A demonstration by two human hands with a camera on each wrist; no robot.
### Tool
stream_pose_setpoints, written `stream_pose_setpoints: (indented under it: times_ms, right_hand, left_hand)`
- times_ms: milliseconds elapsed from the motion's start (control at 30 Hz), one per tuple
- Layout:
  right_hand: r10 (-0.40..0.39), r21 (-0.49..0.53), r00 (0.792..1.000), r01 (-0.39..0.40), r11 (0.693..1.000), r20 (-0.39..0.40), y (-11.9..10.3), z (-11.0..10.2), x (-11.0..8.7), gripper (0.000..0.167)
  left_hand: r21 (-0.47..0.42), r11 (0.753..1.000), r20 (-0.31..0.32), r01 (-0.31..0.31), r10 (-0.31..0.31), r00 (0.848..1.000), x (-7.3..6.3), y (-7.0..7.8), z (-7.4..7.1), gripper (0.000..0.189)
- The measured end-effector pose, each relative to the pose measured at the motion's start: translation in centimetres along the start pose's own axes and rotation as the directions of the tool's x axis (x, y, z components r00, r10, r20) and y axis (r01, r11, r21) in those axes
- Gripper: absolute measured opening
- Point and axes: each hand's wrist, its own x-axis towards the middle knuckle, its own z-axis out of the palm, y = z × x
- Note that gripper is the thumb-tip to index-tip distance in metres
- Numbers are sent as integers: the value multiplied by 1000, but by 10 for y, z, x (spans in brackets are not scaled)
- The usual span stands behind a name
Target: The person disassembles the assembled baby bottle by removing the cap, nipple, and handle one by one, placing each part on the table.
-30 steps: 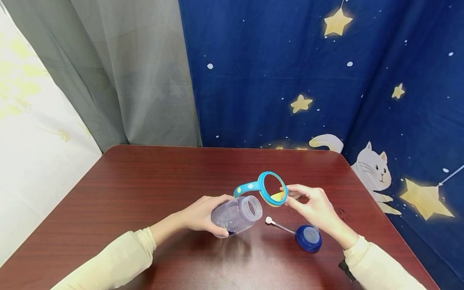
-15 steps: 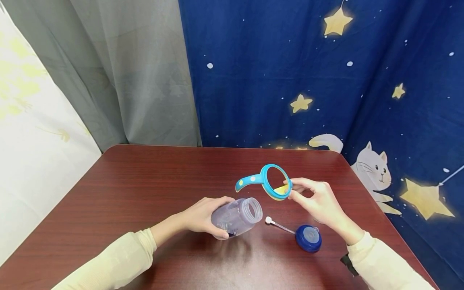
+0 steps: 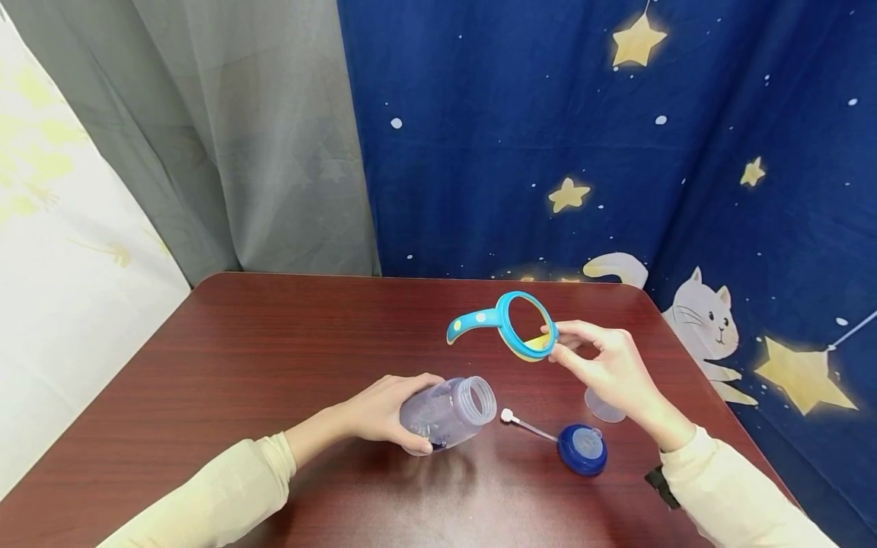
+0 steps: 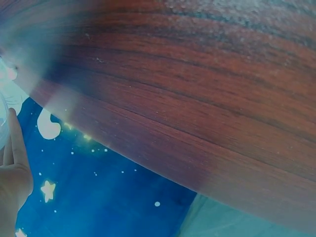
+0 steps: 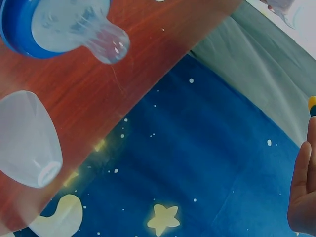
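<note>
My left hand [image 3: 384, 411] grips a clear baby bottle [image 3: 438, 417] round its body, tipped on its side with the uncapped threaded mouth facing right. Above and to the right of that mouth, my right hand [image 3: 606, 369] pinches a blue and yellow bottle handle ring [image 3: 474, 320] at its right side. The ring is held up in the air, its curved handle pointing left. Below the right hand lies a blue bottle collar with a clear nipple [image 3: 582, 449]; its thin straw [image 3: 534, 431] ends in a white weight. At the left wrist view's edge, only part of the left hand [image 4: 15, 173] shows.
A clear dome cap [image 3: 603, 408] stands behind the collar, partly hidden by the right hand; it also shows in the right wrist view. Everything rests on a dark red wooden table [image 3: 294, 327]. Grey and blue star-patterned curtains hang behind the table.
My right hand has lifted the handle ring up and slightly right, away from the bottle's mouth, uncovering the dome cap. The left hand and bottle have stayed nearly still.
</note>
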Motion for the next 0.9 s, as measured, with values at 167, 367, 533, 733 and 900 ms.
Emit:
stream_pose_setpoints:
  times_ms: [167, 367, 533, 733, 900]
  right_hand:
    - [-18, -22, 999, 18, 1000, -29, -2, -4, 7, 32]
    - [-9, -22, 998, 8, 1000, -54, -1, -6, 14, 29]
    - [-19, -11, 997, 18, 1000, -79, 14, -7, 16, 30]
    - [-17, -12, 994, 16, 1000, -104, 31, -6, 21, 29]
    - [4, -13, 995, -5, 1000, -103, 24, -8, 27, 28]
  left_hand:
    - [-1, 1000, 2, 4, -4, 1000, 0, 0, 0, 70]
    - [-11, 1000, 10, -2, 2, 1000, 0, 0, 1, 71]
    - [-11, 1000, 16, 0, 1, 1000, 1, 1, 1, 71]
    - [-1, 1000, 18, -2, 2, 1000, 1, 0, 1, 71]
    - [3, 1000, 13, -8, 8, 1000, 1, 1, 1, 72]
